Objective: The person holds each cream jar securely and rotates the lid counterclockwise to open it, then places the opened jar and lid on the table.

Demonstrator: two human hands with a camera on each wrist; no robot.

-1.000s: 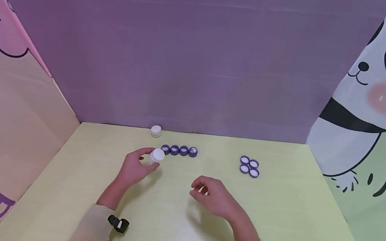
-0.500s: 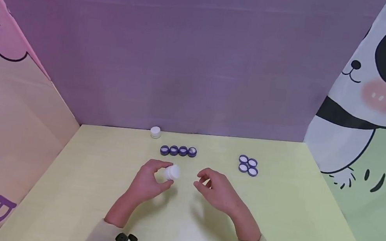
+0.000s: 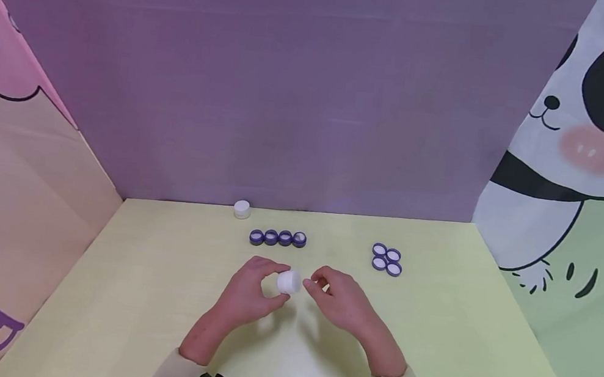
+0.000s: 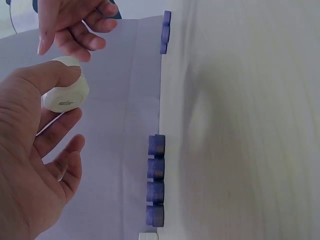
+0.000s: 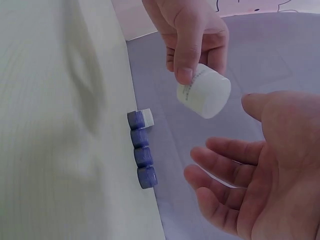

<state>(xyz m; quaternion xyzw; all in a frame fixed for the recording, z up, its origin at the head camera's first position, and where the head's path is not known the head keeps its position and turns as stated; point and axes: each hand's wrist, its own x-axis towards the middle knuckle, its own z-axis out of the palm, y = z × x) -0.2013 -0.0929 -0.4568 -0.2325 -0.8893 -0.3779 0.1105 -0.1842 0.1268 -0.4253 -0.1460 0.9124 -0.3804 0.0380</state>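
Observation:
My left hand (image 3: 250, 293) pinches a small white jar (image 3: 288, 282) between thumb and fingers above the table. The jar lies tilted on its side, its lid end facing right; printed text shows on its base in the left wrist view. Just right of the lid is my right hand (image 3: 342, 298), fingers loosely bent and holding nothing. In the right wrist view a small gap separates the right thumb (image 5: 255, 106) from the white lid (image 5: 217, 97). Beyond the hands stands a row of several small purple jars (image 3: 278, 238) without lids.
Several purple lids (image 3: 386, 259) lie grouped at the right, white insides up. Another white jar (image 3: 241, 209) stands at the table's back edge, against the purple backdrop (image 3: 312, 91). The pale table (image 3: 162, 260) meets printed cloth walls at both sides.
My left hand has carried the white jar right and toward me, turning its lid to the right hand. The right hand has hardly moved.

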